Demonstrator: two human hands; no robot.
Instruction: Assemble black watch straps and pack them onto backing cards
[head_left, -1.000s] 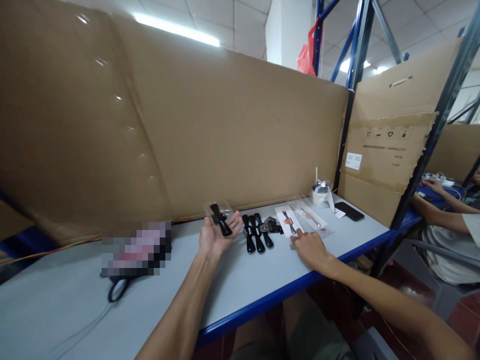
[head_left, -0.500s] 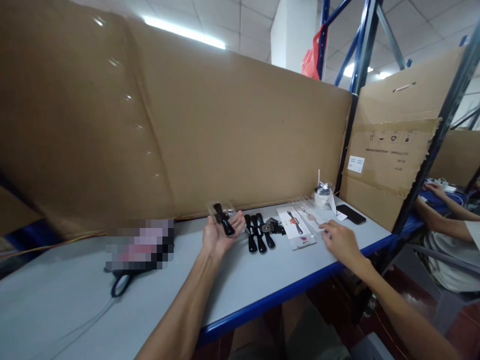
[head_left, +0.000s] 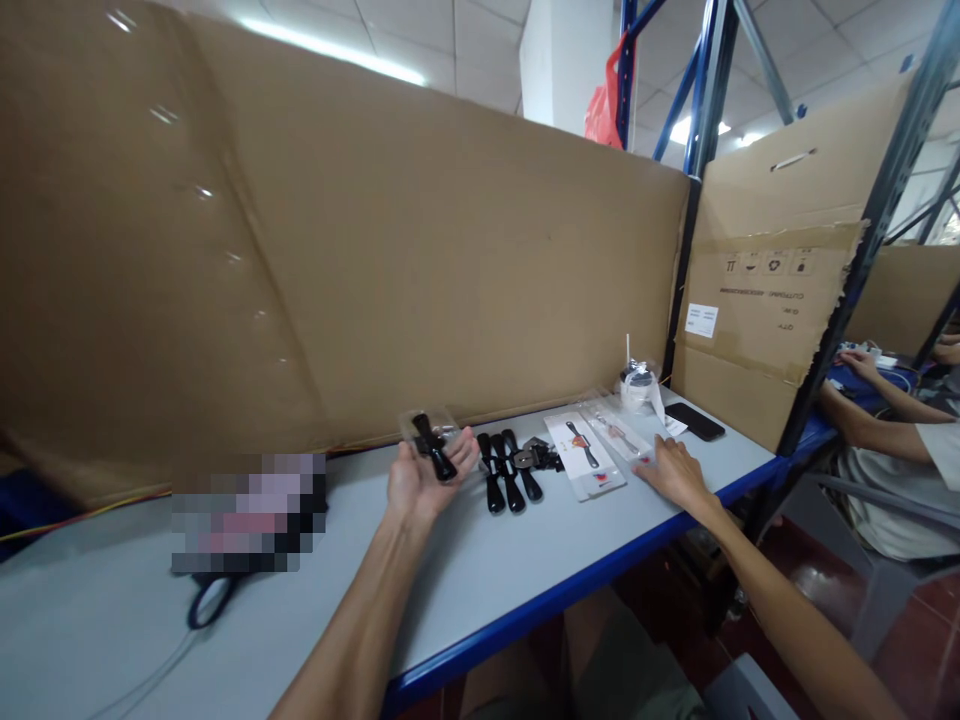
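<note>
Right hand (head_left: pixel 675 470) had shifted off the white card (head_left: pixel 583 458) toward the right and lay flat on the table (head_left: pixel 525 560), just beside the clear sleeves (head_left: pixel 621 432). Its fingers were spread apart and held nothing. Left hand (head_left: pixel 424 478) had kept its place.

Left hand: palm up, fingers loosely cupped under a clear packet (head_left: pixel 429 432), thumb against its edge. A light cradle rather than a clamp, and probably held that way so the contents faced the eye. Inside was a black strap piece, glossy and narrow-waisted. The packet sat raised just off the table, near the cardboard wall (head_left: pixel 450 270).

Noted on the table:
- Loose black straps (head_left: pixel 507 472), side by side just right of the left hand. They were smooth, rounded at the ends and lined up in parallel, seemingly sorted.
- A small cluster of dark buckles (head_left: pixel 538 456) touching the straps; detail too small to tell.
- The white card: flat, matte, printed with a strap.
- The clear sleeves: thin, shiny film.
- A black phone (head_left: pixel 694 421), lying flat and well clear of the hands.
- A film-wrapped cup (head_left: pixel 637 385) at the wall.
- A black cable loop (head_left: pixel 207 600) at far left.

Another person's arm (head_left: pixel 862 405) rested at the neighbouring station, beyond the rack upright.
</note>
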